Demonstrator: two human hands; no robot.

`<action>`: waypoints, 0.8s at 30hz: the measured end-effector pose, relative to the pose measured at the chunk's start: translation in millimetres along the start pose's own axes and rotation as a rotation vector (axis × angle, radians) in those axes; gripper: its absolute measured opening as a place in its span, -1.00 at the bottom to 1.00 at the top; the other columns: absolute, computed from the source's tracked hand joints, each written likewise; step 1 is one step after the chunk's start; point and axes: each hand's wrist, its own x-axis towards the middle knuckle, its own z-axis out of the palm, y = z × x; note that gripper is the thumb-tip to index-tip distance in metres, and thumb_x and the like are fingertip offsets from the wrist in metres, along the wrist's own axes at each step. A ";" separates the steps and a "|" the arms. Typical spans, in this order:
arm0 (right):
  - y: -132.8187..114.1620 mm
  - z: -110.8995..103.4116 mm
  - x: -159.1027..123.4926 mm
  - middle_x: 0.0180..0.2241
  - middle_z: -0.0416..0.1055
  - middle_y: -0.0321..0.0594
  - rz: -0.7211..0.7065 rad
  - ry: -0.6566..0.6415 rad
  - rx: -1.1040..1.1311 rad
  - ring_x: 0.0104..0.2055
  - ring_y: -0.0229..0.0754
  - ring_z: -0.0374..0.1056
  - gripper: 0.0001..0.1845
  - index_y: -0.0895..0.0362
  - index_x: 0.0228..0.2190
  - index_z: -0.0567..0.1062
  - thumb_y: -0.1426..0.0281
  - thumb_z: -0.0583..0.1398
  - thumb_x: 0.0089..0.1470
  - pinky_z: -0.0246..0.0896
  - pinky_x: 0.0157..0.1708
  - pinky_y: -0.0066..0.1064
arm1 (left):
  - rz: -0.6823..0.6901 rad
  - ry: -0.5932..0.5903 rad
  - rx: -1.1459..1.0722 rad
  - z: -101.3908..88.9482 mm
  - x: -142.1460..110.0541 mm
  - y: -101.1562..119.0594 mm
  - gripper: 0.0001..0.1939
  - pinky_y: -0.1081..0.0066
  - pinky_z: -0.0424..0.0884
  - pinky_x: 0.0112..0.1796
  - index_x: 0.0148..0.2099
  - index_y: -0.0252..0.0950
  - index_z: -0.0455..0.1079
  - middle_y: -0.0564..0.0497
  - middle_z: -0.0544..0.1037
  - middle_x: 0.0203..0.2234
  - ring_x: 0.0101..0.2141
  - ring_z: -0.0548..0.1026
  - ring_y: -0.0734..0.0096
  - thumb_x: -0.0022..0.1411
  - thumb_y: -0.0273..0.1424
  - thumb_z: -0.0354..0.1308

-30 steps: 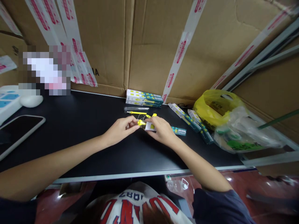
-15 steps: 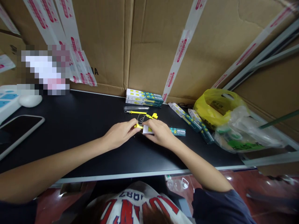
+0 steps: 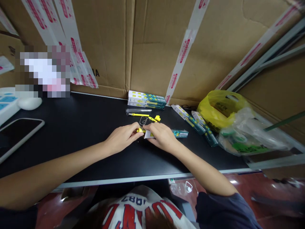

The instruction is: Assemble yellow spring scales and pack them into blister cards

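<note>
My left hand (image 3: 124, 137) pinches a small yellow plastic piece (image 3: 140, 130) at the open left end of a slim carton. Wrapped around that white and teal carton (image 3: 180, 133) is my right hand (image 3: 163, 136), which hides its middle. How far the yellow piece reaches inside cannot be seen. Just beyond my hands lie a bent wire piece (image 3: 143, 121), small yellow parts (image 3: 157, 118), a yellow rod with a metal end (image 3: 140, 115) and a clear tube (image 3: 138, 110).
Stacked cartons (image 3: 146, 99) stand against the cardboard wall. Two more slim cartons (image 3: 188, 119) lie to the right, by a yellow plastic bag (image 3: 221, 108) and a clear bag (image 3: 252, 136). On the left are a phone (image 3: 19, 136) and a white power strip (image 3: 8, 103).
The left end of the carton has tilted slightly, with the yellow piece still between my left fingers at its opening. Both hands stay nearly in place. The view has shifted a little.
</note>
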 end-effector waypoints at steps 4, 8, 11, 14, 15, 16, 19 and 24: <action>1.8 0.5 -0.3 -0.22 0.48 -0.06 0.010 -0.022 0.008 -0.22 -0.09 0.39 -0.69 0.18 -0.05 0.36 0.33 0.14 0.18 0.22 -0.27 -0.30 | 0.007 0.010 -0.030 1.7 1.7 -2.7 -0.69 0.41 0.14 -0.44 -0.33 -0.22 0.23 0.08 0.43 -0.48 -0.46 0.38 0.36 0.30 -0.10 -0.08; 4.0 -1.6 -0.1 -0.18 0.49 -0.07 0.038 -0.016 0.020 -0.17 -0.09 0.40 -0.67 0.15 -0.03 0.36 0.32 0.14 0.19 0.25 -0.22 -0.30 | 0.003 0.052 -0.094 2.6 2.9 -3.8 -0.68 0.42 0.19 -0.40 -0.32 -0.23 0.23 0.07 0.45 -0.45 -0.43 0.39 0.37 0.33 -0.12 -0.11; 3.8 -2.3 -0.1 -0.20 0.49 -0.08 0.022 -0.025 0.012 -0.19 -0.09 0.40 -0.66 0.16 -0.03 0.36 0.29 0.13 0.20 0.26 -0.22 -0.30 | 0.015 0.037 -0.094 1.9 2.3 -2.7 -0.69 0.42 0.19 -0.40 -0.31 -0.23 0.25 0.08 0.44 -0.43 -0.43 0.39 0.39 0.34 -0.14 -0.13; 1.5 -0.8 -0.3 -0.23 0.49 -0.09 -0.003 -0.018 -0.005 -0.23 -0.10 0.40 -0.66 0.17 -0.03 0.36 0.28 0.13 0.20 0.24 -0.27 -0.31 | 0.027 0.013 -0.058 1.2 1.2 -1.1 -0.72 0.42 0.17 -0.41 -0.32 -0.23 0.23 0.08 0.42 -0.44 -0.45 0.37 0.39 0.34 -0.17 -0.10; 0.4 0.1 -0.4 -0.24 0.49 -0.10 -0.010 -0.011 -0.010 -0.24 -0.11 0.39 -0.67 0.17 -0.03 0.36 0.29 0.12 0.21 0.23 -0.28 -0.32 | 0.031 0.005 -0.040 1.1 1.0 -0.7 -0.73 0.42 0.16 -0.42 -0.33 -0.23 0.22 0.09 0.41 -0.45 -0.46 0.36 0.39 0.33 -0.18 -0.08; -0.6 1.1 -0.5 -0.24 0.49 -0.10 -0.019 -0.004 -0.015 -0.25 -0.11 0.39 -0.68 0.17 -0.03 0.36 0.30 0.12 0.21 0.22 -0.29 -0.32 | 0.034 0.000 -0.023 1.2 0.8 -0.5 -0.74 0.42 0.14 -0.43 -0.34 -0.23 0.21 0.09 0.40 -0.46 -0.47 0.35 0.40 0.32 -0.19 -0.07; -2.7 3.2 -0.5 -0.24 0.49 -0.09 -0.038 0.018 -0.019 -0.25 -0.11 0.39 -0.70 0.18 -0.04 0.36 0.32 0.10 0.22 0.22 -0.29 -0.32 | 0.040 0.011 0.003 1.9 1.0 -1.3 -0.75 0.42 0.12 -0.45 -0.37 -0.23 0.21 0.09 0.40 -0.47 -0.48 0.34 0.40 0.30 -0.20 -0.03; 0.2 0.9 0.2 -0.22 0.50 -0.08 -0.007 0.011 -0.017 -0.22 -0.10 0.40 -0.66 0.18 -0.03 0.37 0.27 0.11 0.22 0.24 -0.27 -0.32 | 0.025 0.069 -0.069 3.9 3.1 -3.1 -0.70 0.43 0.15 -0.43 -0.40 -0.25 0.28 0.08 0.43 -0.49 -0.47 0.35 0.41 0.28 -0.17 0.00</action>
